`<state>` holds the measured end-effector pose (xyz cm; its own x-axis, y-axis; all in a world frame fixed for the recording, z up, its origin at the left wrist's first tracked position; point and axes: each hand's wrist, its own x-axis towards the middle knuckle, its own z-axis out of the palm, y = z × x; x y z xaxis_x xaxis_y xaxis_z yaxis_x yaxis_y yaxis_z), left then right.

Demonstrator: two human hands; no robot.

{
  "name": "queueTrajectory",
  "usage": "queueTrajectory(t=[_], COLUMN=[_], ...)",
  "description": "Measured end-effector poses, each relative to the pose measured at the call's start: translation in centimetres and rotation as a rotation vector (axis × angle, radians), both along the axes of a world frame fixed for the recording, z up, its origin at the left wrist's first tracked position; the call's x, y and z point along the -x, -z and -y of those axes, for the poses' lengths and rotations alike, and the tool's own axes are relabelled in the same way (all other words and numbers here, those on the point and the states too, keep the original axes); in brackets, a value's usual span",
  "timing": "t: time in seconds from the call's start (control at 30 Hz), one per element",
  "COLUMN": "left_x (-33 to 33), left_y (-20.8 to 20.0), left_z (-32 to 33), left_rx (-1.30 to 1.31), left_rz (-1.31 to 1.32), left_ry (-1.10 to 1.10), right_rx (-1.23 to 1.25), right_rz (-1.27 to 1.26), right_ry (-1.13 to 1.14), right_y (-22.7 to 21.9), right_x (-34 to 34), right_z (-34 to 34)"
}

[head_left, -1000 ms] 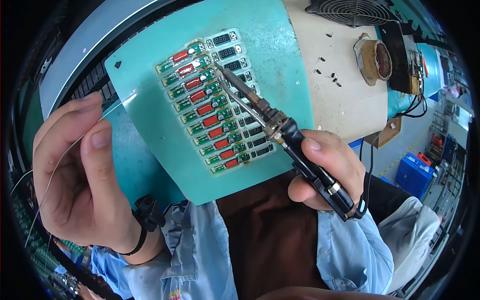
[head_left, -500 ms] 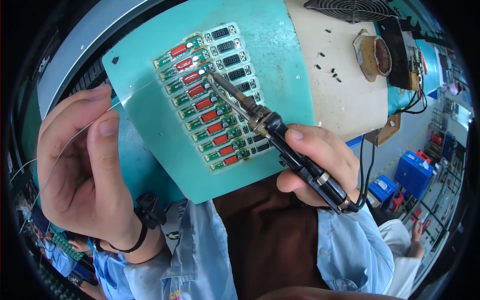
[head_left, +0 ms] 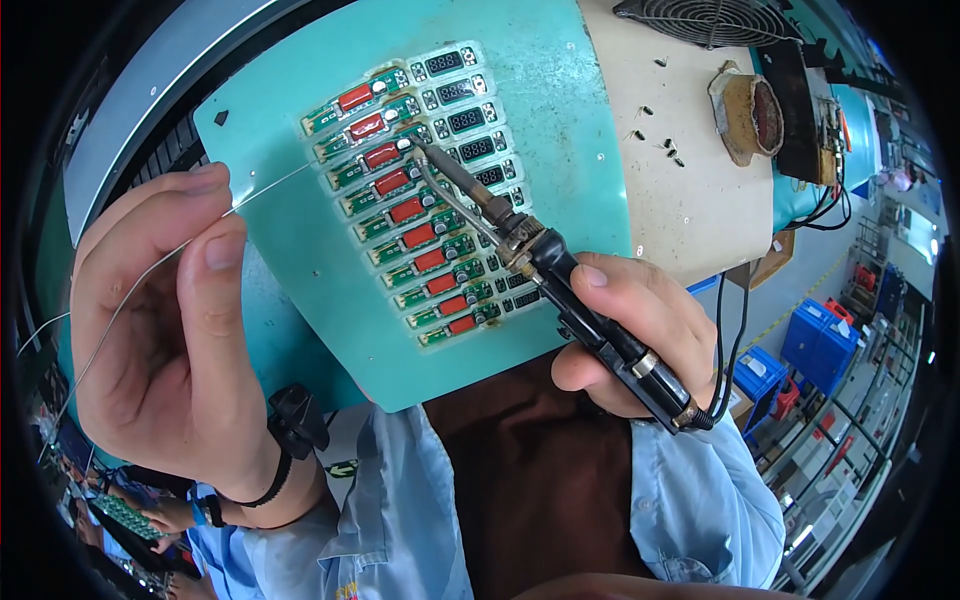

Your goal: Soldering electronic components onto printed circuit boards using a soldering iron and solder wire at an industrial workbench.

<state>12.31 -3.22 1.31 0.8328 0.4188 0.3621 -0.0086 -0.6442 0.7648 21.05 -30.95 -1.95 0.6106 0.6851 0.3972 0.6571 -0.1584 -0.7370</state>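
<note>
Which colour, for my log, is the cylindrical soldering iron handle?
Black cylindrical soldering iron handle, clearest in head view.

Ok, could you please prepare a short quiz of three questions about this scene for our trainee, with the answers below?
1. Choose one: the left hand holds (a) tweezers, (b) a thin silvery wire, (c) a brush.
2. True or false: the soldering iron is in the left hand.
3. Fill the gap: the rectangular blocks on the circuit boards are coloured ____.

Key: 1. b. 2. False: the right hand holds the soldering iron. 3. red.
</note>
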Motion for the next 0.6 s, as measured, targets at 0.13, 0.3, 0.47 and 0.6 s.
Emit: queueTrajectory(t=[0.13,0.3,0.47,0.6], left_x=[0.2,0.5,1.0,1.3], left_y=[0.2,-0.2,-0.1,-0.1], left_z=[-0.4,-0.5,-0.2,-0.1], left_rx=[-0.017,-0.05,-0.039,-0.049], left_rz=[0.016,0.031,0.041,0.053], left_ry=[-0.007,-0.032,-0.061,-0.041], right_rx=[0.007,0.013,-0.017,-0.076], right_rz=[0.0,-0.001,0.021,0.052], right_ry=[-0.005,-0.018,0.016,0.047], right_y=[-0.2,-0.5,0.0,-0.1], right_x=[0.1,0.0,0.4,0.7], right_z=[-0.1,-0.1,0.4,0.7])
